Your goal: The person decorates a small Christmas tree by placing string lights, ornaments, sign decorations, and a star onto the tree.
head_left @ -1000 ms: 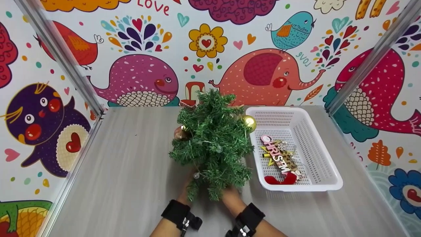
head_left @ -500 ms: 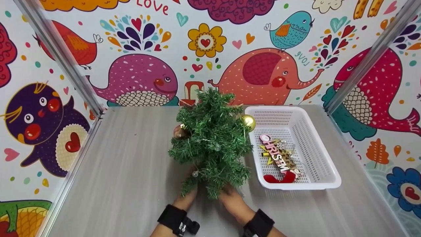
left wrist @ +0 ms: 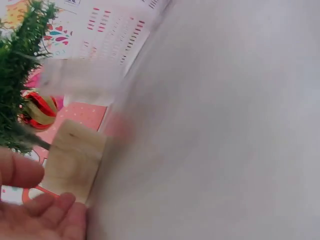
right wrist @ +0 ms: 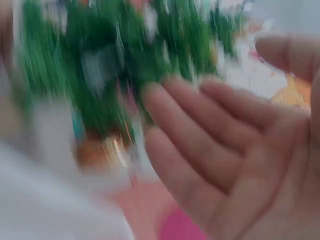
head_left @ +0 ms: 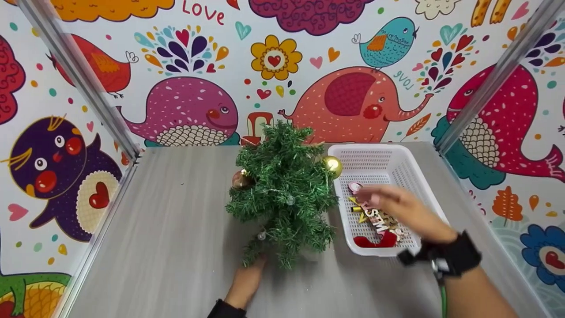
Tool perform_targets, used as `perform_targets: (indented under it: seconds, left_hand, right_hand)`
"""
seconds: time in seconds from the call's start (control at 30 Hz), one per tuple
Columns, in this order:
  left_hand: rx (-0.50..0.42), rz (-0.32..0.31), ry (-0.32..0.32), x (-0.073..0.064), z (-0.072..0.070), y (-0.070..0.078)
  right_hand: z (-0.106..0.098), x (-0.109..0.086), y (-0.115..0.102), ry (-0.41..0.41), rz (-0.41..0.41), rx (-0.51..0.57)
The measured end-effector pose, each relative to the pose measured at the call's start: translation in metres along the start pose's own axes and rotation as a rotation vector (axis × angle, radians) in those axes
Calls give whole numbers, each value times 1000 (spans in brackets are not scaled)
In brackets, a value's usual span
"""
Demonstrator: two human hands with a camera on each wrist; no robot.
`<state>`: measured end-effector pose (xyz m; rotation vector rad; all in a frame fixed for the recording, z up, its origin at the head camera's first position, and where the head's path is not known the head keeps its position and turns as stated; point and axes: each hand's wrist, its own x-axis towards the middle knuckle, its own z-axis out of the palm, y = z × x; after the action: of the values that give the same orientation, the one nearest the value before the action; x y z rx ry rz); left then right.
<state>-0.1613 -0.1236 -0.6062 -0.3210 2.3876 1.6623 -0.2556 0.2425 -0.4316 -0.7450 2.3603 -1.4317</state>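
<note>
A small green Christmas tree point(head_left: 282, 190) stands upright mid-table, a gold ball point(head_left: 332, 166) on its right and a coppery ball point(head_left: 240, 179) on its left. My left hand point(head_left: 247, 280) is low at its front, fingertips hidden under the branches in the head view. The left wrist view has its thumb and loosely bent fingers beside the tree's wooden base point(left wrist: 72, 160). Over the white basket point(head_left: 375, 252) hovers my right hand point(head_left: 401, 207), fingers straight and holding nothing. Below it lie a pink-and-white letter sign point(head_left: 373, 218), gold star pieces and a red soft piece point(head_left: 388, 239).
The basket stands close to the tree's right side on the grey table point(head_left: 176, 247). Printed panels point(head_left: 190, 106) wall in the back and both sides, with metal posts point(head_left: 84, 79) at the corners.
My right hand has left the tree's base and moved right and up, over the basket. My left hand stays low by the tree, which keeps its place.
</note>
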Motion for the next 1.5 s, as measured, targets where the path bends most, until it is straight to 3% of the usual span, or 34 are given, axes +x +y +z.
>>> perform_targets:
  seconds: [0.03, 0.07, 0.17, 0.27, 0.4, 0.63, 0.73, 0.87, 0.97, 1.1, 1.33, 1.5]
  left_hand:
    - [-147, -90, 49, 0, 0, 2]
    - [-222, -130, 76, -1, 0, 3]
    - [-342, -171, 99, -3, -2, 4]
    - [-379, -159, 99, -7, -6, 5]
    - [-436, -91, 153, -15, -11, 10]
    - [-468, -75, 281, -24, -19, 20]
    - [-492, -67, 322, -25, -20, 24]
    - [-543, -33, 431, -28, -19, 27]
    - [-583, -9, 502, -30, -20, 28]
    - [-607, 11, 551, -31, -21, 29]
    - [-641, 61, 611, -33, -25, 33]
    - [-654, 129, 646, -38, -27, 38]
  right_hand:
    - [-12, 9, 7, 80, 54, -86]
    - [-21, 18, 16, 140, 108, -178]
    - [-36, 39, 51, 180, 266, -387]
    - [-37, 45, 84, 88, 377, -537]
    - [-29, 45, 113, -29, 471, -632]
    - [-18, 46, 132, -119, 615, -626]
    - [-17, 49, 137, -112, 609, -645]
    - [-19, 52, 141, -74, 574, -672]
    - [-21, 53, 141, -33, 584, -648]
    - [-24, 55, 139, 38, 572, -585]
    - [-34, 59, 127, 235, 404, -512]
    - [-42, 59, 99, 371, 263, -506]
